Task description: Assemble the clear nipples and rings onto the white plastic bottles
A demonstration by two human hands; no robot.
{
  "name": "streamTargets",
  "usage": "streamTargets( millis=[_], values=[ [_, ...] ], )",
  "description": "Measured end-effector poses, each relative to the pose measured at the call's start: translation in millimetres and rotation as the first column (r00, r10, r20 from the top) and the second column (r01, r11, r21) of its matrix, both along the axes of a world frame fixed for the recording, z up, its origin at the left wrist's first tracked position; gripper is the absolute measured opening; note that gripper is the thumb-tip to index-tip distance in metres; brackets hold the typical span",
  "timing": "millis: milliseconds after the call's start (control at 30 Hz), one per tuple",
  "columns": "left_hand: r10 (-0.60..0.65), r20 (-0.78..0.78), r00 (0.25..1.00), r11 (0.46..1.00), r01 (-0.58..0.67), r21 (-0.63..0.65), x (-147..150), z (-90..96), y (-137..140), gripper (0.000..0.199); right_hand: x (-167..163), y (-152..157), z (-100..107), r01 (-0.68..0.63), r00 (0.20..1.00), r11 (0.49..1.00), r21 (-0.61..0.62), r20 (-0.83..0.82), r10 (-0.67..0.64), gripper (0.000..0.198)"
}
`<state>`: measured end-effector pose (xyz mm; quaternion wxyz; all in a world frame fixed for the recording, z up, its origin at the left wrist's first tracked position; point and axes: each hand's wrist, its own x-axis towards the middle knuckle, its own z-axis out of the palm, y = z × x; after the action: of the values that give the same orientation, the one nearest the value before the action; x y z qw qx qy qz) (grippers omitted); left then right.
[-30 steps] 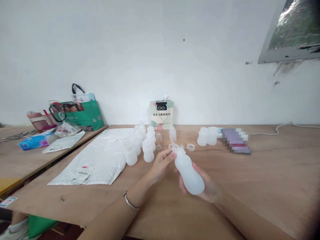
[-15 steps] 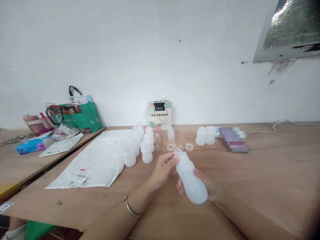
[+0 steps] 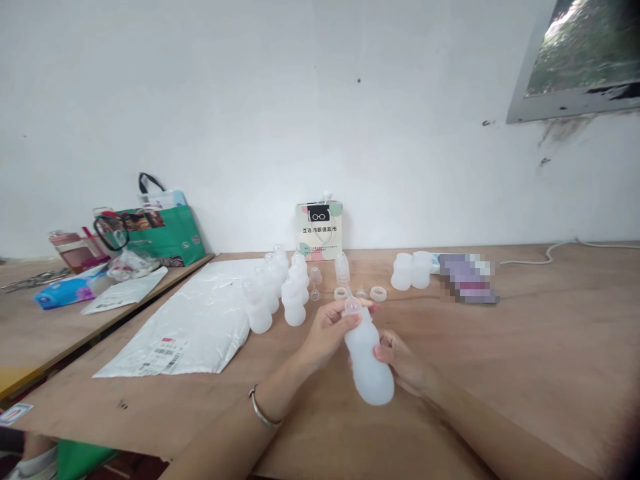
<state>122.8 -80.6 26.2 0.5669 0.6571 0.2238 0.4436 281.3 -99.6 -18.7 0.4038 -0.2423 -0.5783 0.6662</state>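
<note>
A frosted white baby bottle [image 3: 371,370] is held between both hands, tilted with its base toward me. My left hand [image 3: 330,333] is closed around its neck, thumb in front, fingers behind. On the bottle's mouth sits a clear teat [image 3: 353,305]. My right hand [image 3: 403,363] grips the body from the right; some of its fingers are hidden behind the bottle. Just beyond lie two white collar rings [image 3: 379,293], a loose teat [image 3: 361,292] and a clear cap [image 3: 315,275]. A stack of clear caps [image 3: 342,269] stands farther back.
Several capped bottles [image 3: 294,297] stand in rows to the left, by a white plastic mailer [image 3: 175,317]. Two bottle bodies [image 3: 411,272] stand right of centre, near a blurred purple item [image 3: 467,280]. A paper bag [image 3: 320,233] leans against the wall.
The bottle's base has swung left, so it is more in line with me. My right hand's grip has shifted along its side; my left hand has stayed at the neck.
</note>
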Motion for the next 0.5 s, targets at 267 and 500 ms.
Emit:
streamTargets(
  millis=[267,500],
  values=[
    [0.506,-0.073,0.859,0.859,-0.495,0.13,5,-1.1,97,0.048,4,23,0,0.446,0.887,0.867,0.22,0.021,-0.462,0.046],
    [0.686,-0.235,0.688,0.722,-0.607,0.332,43,0.2,174,0.049,5,40,-18,0.521,0.832,0.806,0.281,0.044,-0.553,0.046]
  ],
)
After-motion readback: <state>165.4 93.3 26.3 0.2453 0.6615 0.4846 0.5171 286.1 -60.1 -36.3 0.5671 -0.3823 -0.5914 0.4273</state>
